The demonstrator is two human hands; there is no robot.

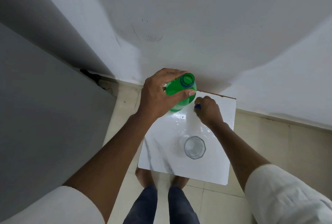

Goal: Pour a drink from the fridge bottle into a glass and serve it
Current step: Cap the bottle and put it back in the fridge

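Note:
A green plastic bottle stands upright at the far left corner of a small white table, its mouth uncapped. My left hand grips the bottle around its shoulder from the left. My right hand rests low over the table just right of the bottle, fingers closed on a small blue cap. A clear faceted glass stands upright near the middle of the table, closer to me, apart from both hands. It looks empty or nearly so.
A white wall rises right behind the table. A large grey appliance side fills the left. Beige floor tiles surround the table, and my bare feet stand at its near edge.

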